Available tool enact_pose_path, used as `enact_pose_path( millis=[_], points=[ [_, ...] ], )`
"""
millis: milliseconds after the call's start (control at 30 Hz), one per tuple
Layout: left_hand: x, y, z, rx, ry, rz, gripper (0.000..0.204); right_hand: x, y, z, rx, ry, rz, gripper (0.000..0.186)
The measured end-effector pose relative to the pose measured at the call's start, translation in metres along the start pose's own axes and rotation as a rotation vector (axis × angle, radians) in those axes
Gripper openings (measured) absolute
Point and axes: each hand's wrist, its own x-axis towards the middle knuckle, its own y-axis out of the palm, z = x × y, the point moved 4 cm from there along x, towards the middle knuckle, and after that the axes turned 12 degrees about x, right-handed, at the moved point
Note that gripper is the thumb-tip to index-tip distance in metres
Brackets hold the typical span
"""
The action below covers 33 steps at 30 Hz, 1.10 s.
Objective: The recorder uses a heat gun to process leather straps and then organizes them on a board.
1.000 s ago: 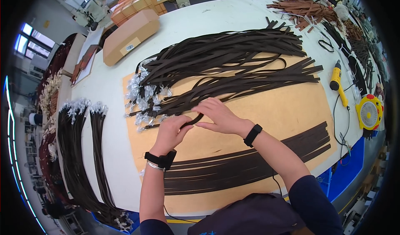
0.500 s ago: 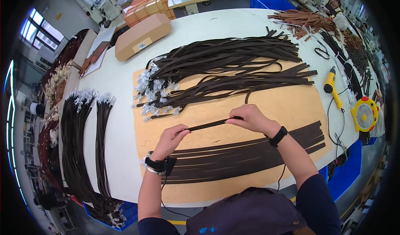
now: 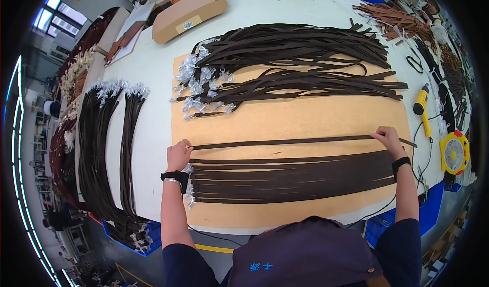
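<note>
On the far left of the white bench (image 3: 153, 68), dark strap bundles (image 3: 102, 149) lay lengthwise. The left hand (image 3: 179, 154) had its grip pinched shut on the near end of a single dark strap (image 3: 295, 141), probably to keep it taut. The strap ran left to right across the tan board (image 3: 305, 116), its long axis level, just above the flat row of laid straps (image 3: 290, 177). The right hand (image 3: 388, 139) pressed its closed grip on the far end, likely aligning it with that row.
</note>
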Motion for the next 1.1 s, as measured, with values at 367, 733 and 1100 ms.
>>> enact_pose_path(
  millis=[367,733,1100],
  points=[
    [-0.024,0.017,-0.013,-0.033,0.068,-0.174,0.032,-0.023,0.056,-0.002,-0.181,-0.275,-0.151,0.017],
    [0.041,-0.013,-0.067,-0.279,0.107,-0.215,0.020,-0.008,0.076,0.037,-0.285,-0.427,-0.159,0.011],
    [0.147,-0.032,-0.164,-0.043,0.254,-0.357,0.019,0.028,0.167,0.134,0.019,-0.525,0.165,0.010]
  ],
)
